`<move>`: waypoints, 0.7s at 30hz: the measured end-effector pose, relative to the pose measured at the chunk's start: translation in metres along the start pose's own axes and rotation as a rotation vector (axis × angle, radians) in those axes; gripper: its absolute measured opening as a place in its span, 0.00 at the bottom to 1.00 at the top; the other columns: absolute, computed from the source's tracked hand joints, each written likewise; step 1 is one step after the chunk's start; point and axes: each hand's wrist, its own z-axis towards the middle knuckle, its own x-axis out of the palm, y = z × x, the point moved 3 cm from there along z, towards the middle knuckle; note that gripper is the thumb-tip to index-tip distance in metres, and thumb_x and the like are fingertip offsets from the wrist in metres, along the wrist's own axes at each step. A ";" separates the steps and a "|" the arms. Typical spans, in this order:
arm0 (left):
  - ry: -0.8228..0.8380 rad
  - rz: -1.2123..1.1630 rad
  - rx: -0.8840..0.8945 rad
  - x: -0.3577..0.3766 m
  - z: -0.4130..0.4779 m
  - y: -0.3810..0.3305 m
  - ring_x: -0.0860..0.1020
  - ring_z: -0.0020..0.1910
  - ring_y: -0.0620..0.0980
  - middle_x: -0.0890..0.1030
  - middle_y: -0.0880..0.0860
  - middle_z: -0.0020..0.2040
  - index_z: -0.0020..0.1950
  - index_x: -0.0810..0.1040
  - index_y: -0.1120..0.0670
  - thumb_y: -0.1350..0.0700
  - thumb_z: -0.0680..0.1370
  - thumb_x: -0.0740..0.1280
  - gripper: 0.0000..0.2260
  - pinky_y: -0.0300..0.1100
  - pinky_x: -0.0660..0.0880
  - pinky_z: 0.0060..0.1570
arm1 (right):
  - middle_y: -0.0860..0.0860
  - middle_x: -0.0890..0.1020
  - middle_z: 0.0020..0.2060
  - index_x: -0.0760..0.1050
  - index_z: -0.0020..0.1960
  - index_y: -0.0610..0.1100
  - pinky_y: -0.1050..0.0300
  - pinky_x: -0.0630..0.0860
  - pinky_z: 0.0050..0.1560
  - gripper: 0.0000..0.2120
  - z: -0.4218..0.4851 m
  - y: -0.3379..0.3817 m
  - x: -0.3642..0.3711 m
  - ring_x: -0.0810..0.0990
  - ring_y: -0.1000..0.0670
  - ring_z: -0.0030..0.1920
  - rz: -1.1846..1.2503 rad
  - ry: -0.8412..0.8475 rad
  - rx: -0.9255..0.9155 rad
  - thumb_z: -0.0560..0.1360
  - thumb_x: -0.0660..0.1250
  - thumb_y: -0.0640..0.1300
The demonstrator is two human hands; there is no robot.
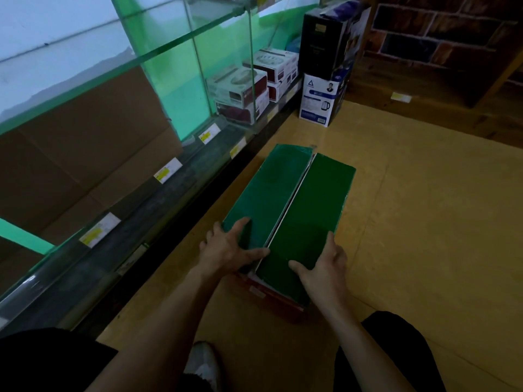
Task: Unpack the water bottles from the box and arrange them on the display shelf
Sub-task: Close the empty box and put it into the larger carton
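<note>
Your left grip [229,247] and right grip [325,264]: both released, fingers straight, resting on the closed flaps of the green box [268,188], lower centre.

Both bare forearms enter from the bottom of the frame and converge toward the centre. The bare left hand [229,247] lies palm-down, fingers [240,223] straight and spread, thumb extended toward the right of the frame. The bare right hand [322,267] lies palm-down just beside it (thumb pointing inward, fingers straight). Both rest on the near end of the green-topped cardboard box [268,188].
</note>
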 end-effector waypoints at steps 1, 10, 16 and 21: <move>0.011 -0.011 0.010 -0.003 0.005 0.000 0.58 0.76 0.66 0.55 0.63 0.79 0.79 0.50 0.33 0.23 0.67 0.65 0.45 0.64 0.63 0.72 | 0.42 0.54 0.81 0.36 0.84 0.50 0.43 0.70 0.72 0.55 0.004 -0.001 0.002 0.61 0.40 0.79 0.078 0.021 0.039 0.76 0.74 0.56; -0.131 -0.083 0.056 0.005 0.014 -0.004 0.58 0.75 0.65 0.58 0.64 0.77 0.78 0.55 0.33 0.24 0.70 0.63 0.40 0.60 0.60 0.71 | 0.47 0.54 0.82 0.37 0.83 0.52 0.37 0.66 0.76 0.59 0.007 -0.002 0.032 0.58 0.42 0.81 0.391 -0.058 0.081 0.72 0.78 0.54; -0.187 -0.070 0.035 -0.020 0.027 0.009 0.59 0.75 0.65 0.60 0.65 0.76 0.78 0.57 0.32 0.23 0.68 0.63 0.40 0.61 0.60 0.71 | 0.49 0.54 0.81 0.40 0.83 0.56 0.44 0.65 0.77 0.59 0.009 0.022 0.042 0.58 0.44 0.80 0.441 -0.028 -0.021 0.70 0.81 0.50; -0.189 -0.019 -0.009 -0.049 0.045 0.030 0.61 0.73 0.65 0.61 0.64 0.75 0.79 0.56 0.33 0.22 0.67 0.63 0.42 0.60 0.61 0.70 | 0.48 0.56 0.78 0.41 0.83 0.56 0.53 0.65 0.70 0.59 0.018 0.054 0.061 0.59 0.45 0.78 0.415 0.035 -0.078 0.70 0.81 0.47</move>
